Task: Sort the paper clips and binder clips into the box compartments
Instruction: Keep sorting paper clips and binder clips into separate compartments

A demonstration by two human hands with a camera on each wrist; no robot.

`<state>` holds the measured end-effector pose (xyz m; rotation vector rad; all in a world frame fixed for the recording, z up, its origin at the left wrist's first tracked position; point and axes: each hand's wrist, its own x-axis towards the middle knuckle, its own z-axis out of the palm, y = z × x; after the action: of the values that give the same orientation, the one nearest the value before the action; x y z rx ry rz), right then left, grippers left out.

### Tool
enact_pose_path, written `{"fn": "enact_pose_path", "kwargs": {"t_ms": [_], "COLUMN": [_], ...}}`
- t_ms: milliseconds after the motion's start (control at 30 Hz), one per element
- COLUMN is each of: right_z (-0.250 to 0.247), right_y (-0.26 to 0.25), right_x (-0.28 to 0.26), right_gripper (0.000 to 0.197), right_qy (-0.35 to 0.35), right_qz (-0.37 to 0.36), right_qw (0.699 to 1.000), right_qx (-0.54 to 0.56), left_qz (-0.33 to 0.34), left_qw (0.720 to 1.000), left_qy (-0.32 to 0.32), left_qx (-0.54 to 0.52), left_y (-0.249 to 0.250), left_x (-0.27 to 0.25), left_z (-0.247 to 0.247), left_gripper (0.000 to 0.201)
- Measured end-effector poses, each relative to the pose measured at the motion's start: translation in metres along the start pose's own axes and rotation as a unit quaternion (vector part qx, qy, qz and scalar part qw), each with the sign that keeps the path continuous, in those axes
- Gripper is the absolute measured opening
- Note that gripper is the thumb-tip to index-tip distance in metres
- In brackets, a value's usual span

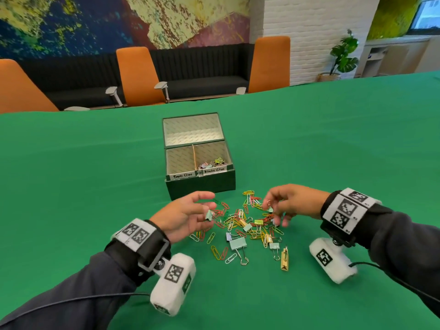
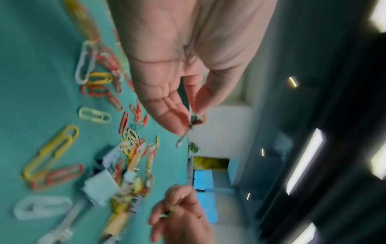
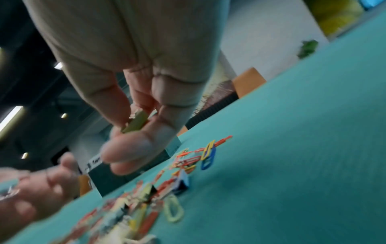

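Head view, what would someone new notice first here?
A bright pile of clips on the green table, with both hands over it: the left hand pinches a mint binder clip, the right hand holds another clip. Behind the pile sits a dark box labelled Paper Clips and Binder Clips.

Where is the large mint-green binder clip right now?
In the head view, the large mint-green binder clip lies on the green table at the near edge of the clip pile, between the left hand and right hand, untouched.
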<state>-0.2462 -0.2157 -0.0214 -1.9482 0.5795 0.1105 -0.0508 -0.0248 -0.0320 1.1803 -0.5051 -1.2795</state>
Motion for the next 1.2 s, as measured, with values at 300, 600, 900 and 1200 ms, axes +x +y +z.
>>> {"fn": "enact_pose_path", "kwargs": {"t_ms": [300, 600, 900, 1200], "right_z": [0.001, 0.029, -0.002, -0.016], "right_y": [-0.014, -0.015, -0.049, -0.119], "right_x": [-0.011, -0.015, -0.006, 0.077], "right_gripper": [0.023, 0.026, 0.025, 0.003], "right_qy": [-0.177, -0.234, -0.05, 0.197], "right_qz": [0.007, -0.009, -0.04, -0.116], "right_qw": [0.98, 0.903, 0.959, 0.966], "right_qx": [-0.087, -0.36, -0.275, -0.12], "left_qz": [-0.046, 0.068, 0.039, 0.084], "left_qw": [0.997, 0.596, 0.53, 0.517], "left_qy": [0.059, -0.118, -0.131, -0.113], "left_qx": [0.014, 0.791, 0.837, 0.844], "left_y": [-0.013, -0.005, -0.019, -0.019], "left_x": [-0.001, 0.004, 0.02, 0.011], "left_z": [-0.004, 0.044, 0.064, 0.057], "left_gripper": [0.012, 0.03, 0.023, 0.012]}}
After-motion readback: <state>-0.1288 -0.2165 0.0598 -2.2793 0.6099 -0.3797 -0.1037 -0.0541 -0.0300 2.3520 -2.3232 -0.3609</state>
